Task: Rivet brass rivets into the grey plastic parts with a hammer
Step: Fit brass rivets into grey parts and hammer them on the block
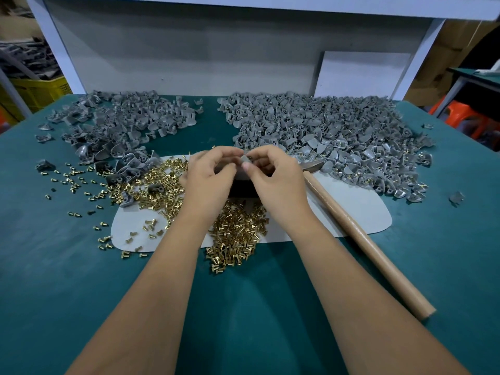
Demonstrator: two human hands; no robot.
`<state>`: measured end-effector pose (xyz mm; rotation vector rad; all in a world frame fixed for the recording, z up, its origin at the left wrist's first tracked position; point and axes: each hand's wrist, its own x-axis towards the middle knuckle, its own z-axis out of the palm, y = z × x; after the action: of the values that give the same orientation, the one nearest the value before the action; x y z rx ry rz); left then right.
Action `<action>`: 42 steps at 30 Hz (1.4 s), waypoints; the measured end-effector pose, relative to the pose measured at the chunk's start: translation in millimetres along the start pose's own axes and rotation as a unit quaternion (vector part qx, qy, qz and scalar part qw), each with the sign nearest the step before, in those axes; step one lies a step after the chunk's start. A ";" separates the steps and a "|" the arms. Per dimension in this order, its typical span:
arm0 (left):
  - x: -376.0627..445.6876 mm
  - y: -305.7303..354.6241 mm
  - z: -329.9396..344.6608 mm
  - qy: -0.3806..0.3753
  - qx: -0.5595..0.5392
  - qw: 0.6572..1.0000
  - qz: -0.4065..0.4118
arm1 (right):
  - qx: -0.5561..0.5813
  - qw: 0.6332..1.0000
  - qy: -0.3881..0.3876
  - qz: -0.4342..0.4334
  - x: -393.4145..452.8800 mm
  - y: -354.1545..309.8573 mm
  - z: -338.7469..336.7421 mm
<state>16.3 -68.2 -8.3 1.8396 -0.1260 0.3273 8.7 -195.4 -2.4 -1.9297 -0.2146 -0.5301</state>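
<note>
My left hand and my right hand meet above the middle of the table, and both pinch one small grey plastic part between their fingertips. A dark block lies under the hands, mostly hidden. Brass rivets lie heaped just below the hands, and more rivets are spread to the left. The hammer lies to the right with its wooden handle pointing towards me; its metal head is beside my right hand. No hand holds it.
A pale grey mat lies on the green table. One pile of grey parts is at the back left, and a larger pile with brass showing at the back right. A white board leans against the back wall.
</note>
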 end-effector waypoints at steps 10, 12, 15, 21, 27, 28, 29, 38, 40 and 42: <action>-1.3 -2.8 0.9 0.019 0.035 0.996 0.081 | -0.012 0.998 0.011 0.053 -2.1 -2.3 0.3; -0.7 -4.8 -0.2 0.004 0.029 0.997 0.072 | -0.110 0.993 0.008 0.031 -1.2 -3.9 -7.7; 0.1 -7.1 -1.2 0.014 0.047 0.998 0.035 | -0.354 0.932 0.079 0.010 -2.5 -2.8 -37.7; 4.0 -8.0 2.2 0.008 0.045 0.999 0.009 | -0.540 0.811 -0.075 0.212 -23.6 11.0 -77.6; 0.0 -8.9 0.2 0.030 -0.010 0.999 -0.036 | -0.530 0.829 -0.043 0.170 -21.5 8.8 -69.5; 0.3 -8.9 0.1 0.031 -0.009 0.999 -0.036 | -0.521 0.839 -0.021 0.157 -21.1 6.8 -70.7; 0.8 -8.6 0.3 0.033 -0.007 0.999 -0.036 | -0.516 0.845 0.004 0.140 -20.7 3.8 -72.3; 5.7 -10.1 4.4 0.045 0.032 0.998 0.007 | -0.478 0.878 0.023 0.019 -40.8 -22.9 -59.5; 7.1 -11.7 5.2 0.048 0.043 0.998 0.025 | -0.480 0.877 0.033 0.009 -42.7 -22.0 -55.8; 7.9 -13.4 5.4 0.046 0.042 0.998 0.032 | -0.480 0.875 0.061 -0.012 -43.2 -22.3 -53.5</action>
<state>28.1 -68.8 -19.8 1.9029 -0.1091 0.4668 -52.2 -230.8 13.9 -2.8403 0.1516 -0.8785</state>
